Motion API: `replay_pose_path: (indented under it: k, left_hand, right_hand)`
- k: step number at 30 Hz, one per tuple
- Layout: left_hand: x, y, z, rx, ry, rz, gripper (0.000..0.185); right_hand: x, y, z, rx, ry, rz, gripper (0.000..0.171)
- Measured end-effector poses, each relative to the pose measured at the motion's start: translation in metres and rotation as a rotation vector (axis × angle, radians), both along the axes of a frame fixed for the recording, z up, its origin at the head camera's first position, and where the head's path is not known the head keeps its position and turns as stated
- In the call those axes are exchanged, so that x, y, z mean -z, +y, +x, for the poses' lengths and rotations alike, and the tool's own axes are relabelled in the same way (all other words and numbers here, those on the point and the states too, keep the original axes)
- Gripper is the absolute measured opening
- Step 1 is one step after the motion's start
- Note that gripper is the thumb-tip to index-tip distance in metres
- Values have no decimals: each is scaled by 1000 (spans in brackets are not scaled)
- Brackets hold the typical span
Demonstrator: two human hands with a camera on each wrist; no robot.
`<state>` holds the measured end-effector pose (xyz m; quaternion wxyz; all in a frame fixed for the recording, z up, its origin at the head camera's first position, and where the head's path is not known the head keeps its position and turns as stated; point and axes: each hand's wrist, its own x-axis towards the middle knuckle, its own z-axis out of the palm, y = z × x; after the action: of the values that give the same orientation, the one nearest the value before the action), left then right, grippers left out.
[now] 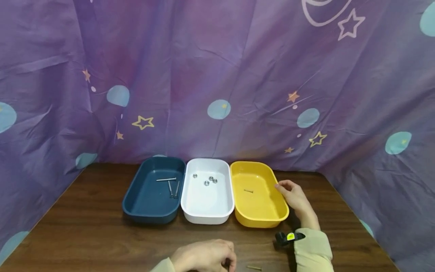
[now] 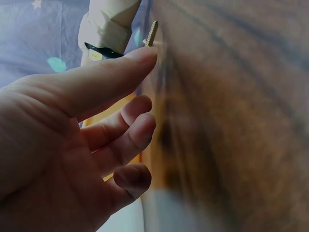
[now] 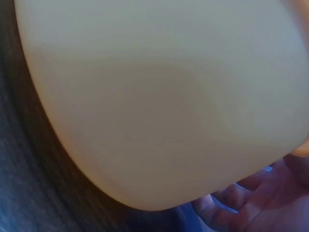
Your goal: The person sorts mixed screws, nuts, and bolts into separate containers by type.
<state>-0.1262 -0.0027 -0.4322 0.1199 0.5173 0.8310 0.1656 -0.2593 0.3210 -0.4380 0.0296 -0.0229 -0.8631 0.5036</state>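
Note:
My left hand (image 1: 209,255) is low over the front of the table, fingers loosely curled. In the left wrist view a gap shows between its thumb (image 2: 113,77) and the lower fingers; the index finger is hidden. A brass-coloured screw (image 1: 254,268) lies on the table right of this hand, and its threaded end (image 2: 152,33) shows just past the thumb tip. On the right, my right hand (image 1: 295,196) grips the right rim of the yellow tray (image 1: 261,223). One small screw (image 1: 249,191) lies inside that tray. A pale wall fills most of the right wrist view, fingers (image 3: 227,208) below it.
Left of the yellow tray stand a white tray (image 1: 207,219) with several nuts (image 1: 206,183) and a dark blue tray (image 1: 149,218) with 3 long bolts (image 1: 166,179). The trays stand side by side. Behind the wooden table (image 1: 85,226) hangs a purple curtain (image 1: 204,75).

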Motion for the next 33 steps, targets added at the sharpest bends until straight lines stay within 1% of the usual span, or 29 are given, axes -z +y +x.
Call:
replay_pose_path:
  k: [6,8,12,18,21,25,29,33]
  left_hand:
    - [-5,-1,-2,-17,4,30,12]
    - [-8,-1,-3,-18,28,35,11]
    - [-17,2,-6,-32,35,48,11]
    - [-31,8,-15,-49,19,96,12]
    - [-37,11,-19,-63,30,117,12]
    - [-45,15,-27,-65,40,133,13]
    - [-53,21,-37,-61,52,140,12]
    - [-63,25,-50,-88,64,137,11]
  right_hand:
    - [3,-1,0,15,15,-7,31]
    - [3,-2,0,11,17,-19,31]
    - [3,-3,0,4,18,-36,31]
    - [3,-1,-1,20,18,-26,32]
    - [3,-1,-2,15,8,-41,34]
    - [4,-1,-2,19,-5,-63,34]
    - [5,0,-2,26,-2,-70,34]
    - [6,1,-2,30,-1,-70,33]
